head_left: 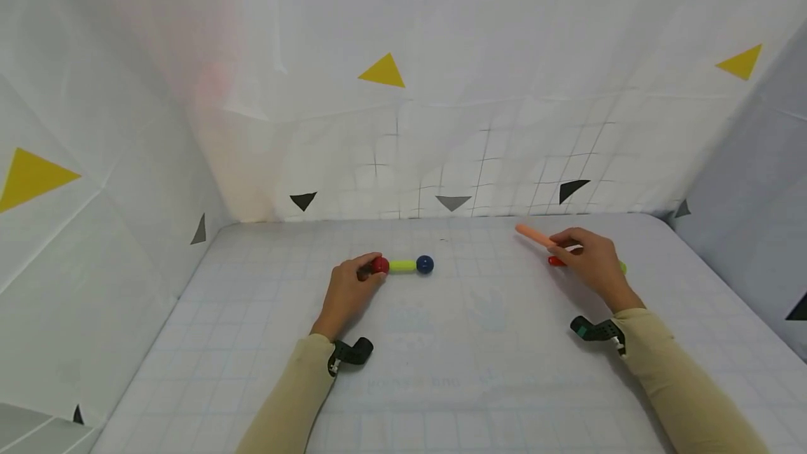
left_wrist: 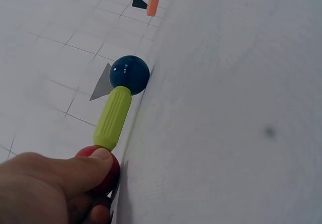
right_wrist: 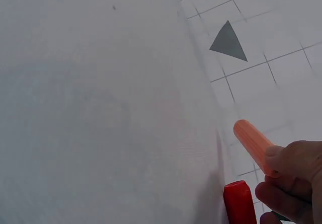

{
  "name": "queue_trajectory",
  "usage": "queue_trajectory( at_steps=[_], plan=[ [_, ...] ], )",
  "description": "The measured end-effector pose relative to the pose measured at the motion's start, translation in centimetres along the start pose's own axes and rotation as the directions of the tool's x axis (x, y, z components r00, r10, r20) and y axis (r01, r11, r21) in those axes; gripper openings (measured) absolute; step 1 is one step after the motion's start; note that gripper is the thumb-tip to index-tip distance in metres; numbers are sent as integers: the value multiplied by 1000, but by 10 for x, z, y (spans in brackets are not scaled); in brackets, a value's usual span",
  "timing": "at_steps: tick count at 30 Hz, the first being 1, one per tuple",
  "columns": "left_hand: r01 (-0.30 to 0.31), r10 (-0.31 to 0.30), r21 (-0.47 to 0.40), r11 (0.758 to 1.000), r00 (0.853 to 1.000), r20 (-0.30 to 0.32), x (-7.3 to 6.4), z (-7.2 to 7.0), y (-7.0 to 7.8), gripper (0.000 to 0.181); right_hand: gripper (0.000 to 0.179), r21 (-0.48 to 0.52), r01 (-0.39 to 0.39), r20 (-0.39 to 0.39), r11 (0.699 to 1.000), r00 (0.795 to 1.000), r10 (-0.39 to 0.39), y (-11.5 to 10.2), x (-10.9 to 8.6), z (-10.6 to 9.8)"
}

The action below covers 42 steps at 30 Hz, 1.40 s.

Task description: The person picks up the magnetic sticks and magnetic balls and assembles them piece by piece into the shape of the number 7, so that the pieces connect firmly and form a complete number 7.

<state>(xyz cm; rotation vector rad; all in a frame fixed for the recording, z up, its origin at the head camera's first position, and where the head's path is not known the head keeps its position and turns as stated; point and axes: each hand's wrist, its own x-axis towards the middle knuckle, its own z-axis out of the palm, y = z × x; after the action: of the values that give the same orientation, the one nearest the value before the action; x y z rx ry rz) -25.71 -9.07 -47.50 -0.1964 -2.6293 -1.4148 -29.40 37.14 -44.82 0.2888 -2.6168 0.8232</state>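
Note:
In the head view my left hand grips a red ball between thumb and fingers. A yellow-green ribbed rod joins that ball to a dark blue ball, making a short dumbbell shape close over the table. My right hand pinches an orange rod near one end; its free end points to the far left, also plain in the right wrist view. A red rod lies just below those fingers, partly hidden by the hand.
A small green end of another piece peeks out on the right side of the right hand. White sheeting with yellow triangles and dark triangles stands behind and beside the white gridded table.

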Motion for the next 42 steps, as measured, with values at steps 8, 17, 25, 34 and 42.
queue_trajectory(
  at_steps=[8, 17, 25, 34, 42],
  plan=[
    [-8, 8, -13, 1000, 1000, 2, -1, 0, 2, 43, 21, -57, 11, 72, 998, 997, -7, -3, -2, 10],
    [-12, 12, -13, 1000, 1000, -1, 0, -1, 1, 43, 15, -95, -39, 143, 995, 988, 52, -8, 0, 15],
    [-11, 11, -11, 1000, 1000, -1, -1, -1, 3, 43, 23, -92, -6, 169, 996, 985, 22, -11, 2, 12],
    [-4, 4, -4, 1000, 1000, -7, -1, -1, 2, 43, 62, 58, 22, 352, 998, 935, -41, -3, 22, -9],
    [25, -25, -2, 1000, 1000, -1, -1, 1, 2, 43, 77, 97, -49, 563, 994, 827, -14, 11, 50, -11]
  ],
)
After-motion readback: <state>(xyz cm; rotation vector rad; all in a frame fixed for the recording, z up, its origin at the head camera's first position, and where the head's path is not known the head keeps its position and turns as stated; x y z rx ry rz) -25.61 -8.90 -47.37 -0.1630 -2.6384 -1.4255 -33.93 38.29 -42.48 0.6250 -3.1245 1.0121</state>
